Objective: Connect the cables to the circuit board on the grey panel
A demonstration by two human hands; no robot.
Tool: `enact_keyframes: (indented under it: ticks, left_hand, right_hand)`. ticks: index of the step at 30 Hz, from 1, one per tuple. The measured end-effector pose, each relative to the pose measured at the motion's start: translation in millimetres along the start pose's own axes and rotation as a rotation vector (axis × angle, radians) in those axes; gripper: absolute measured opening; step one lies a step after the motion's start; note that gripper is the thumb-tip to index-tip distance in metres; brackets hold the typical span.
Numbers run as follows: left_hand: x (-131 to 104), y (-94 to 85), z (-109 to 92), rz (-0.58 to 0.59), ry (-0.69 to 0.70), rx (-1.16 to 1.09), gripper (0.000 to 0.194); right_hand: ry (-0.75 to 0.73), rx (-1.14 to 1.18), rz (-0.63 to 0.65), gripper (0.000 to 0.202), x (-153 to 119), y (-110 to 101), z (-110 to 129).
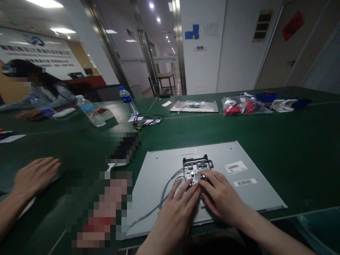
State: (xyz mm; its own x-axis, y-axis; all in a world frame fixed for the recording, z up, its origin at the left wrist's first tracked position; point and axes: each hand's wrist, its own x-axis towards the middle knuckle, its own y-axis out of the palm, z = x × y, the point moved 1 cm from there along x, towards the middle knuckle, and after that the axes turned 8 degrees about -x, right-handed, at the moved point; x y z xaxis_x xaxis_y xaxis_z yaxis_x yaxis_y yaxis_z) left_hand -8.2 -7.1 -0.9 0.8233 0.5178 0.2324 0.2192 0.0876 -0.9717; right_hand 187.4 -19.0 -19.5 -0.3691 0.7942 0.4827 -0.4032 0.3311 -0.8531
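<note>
A silver-grey flat display panel [156, 173] lies back side up on the green table in front of me. Near its middle a black plastic bracket [198, 162] is fixed, and a small circuit board [190, 174] sits just below it. My left hand [178, 205] has its fingertips on the board's near left edge. From the other side my right hand [219, 193] closes its bent fingers on the board's right end. The undersides of both grips are hidden. Grey cables [163, 191] run from the board toward the panel's lower left.
Pixelated items lie left of the panel. Another person's forearm and hand [35, 177] rest at far left. Farther back are water bottles [127, 101], a coiled black cable [147, 120], a second panel [195, 107], plastic bags with red items [240, 106] and blue trays [267, 97].
</note>
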Motion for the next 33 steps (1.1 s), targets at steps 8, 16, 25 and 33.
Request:
enact_keyframes:
  ticks: [8,16,25,33]
  left_hand:
    - [-0.2,0.3,-0.6,-0.001,-0.005,0.005,0.053]
    - [2.3,-2.5,-1.5,-0.061,0.004,-0.038,0.048]
    - [3.1,-2.3,-2.8,-0.084,0.007,-0.031,0.044]
    - [5.3,-5.7,-5.2,-0.113,-0.010,-0.050,0.035]
  right_hand:
    - [0.012,-0.048,0.093,0.048,-0.8,3.0,-1.8]
    - [0.031,-0.079,0.139,0.057,0.5,1.6,-1.8]
    - [0.028,-0.081,0.106,0.053,0.4,4.7,-1.5]
    - [0.028,-0.079,0.119,0.053,0.4,5.6,-1.4]
